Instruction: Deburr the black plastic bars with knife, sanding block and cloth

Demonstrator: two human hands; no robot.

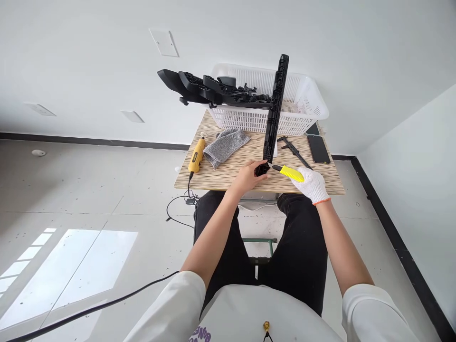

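Note:
My bare left hand [249,176] grips the near end of a long black plastic part [274,114], which rises away from me over the table. My right hand [310,184], in a white knit glove with an orange cuff, is closed around a yellow utility knife [292,174]. The blade points left and meets or nearly meets the part's near end, beside my left fingertips. Contact cannot be made out for certain. More black plastic parts [213,90] reach out to the left from the long piece, across the basket.
A white plastic basket [242,118] stands at the table's back. On the wooden table [221,179] lie a yellow rotary tool [197,156] with a cord, a grey knit glove [226,146], a caliper [295,152] and a black phone [318,149]. Walls rise behind and to the right.

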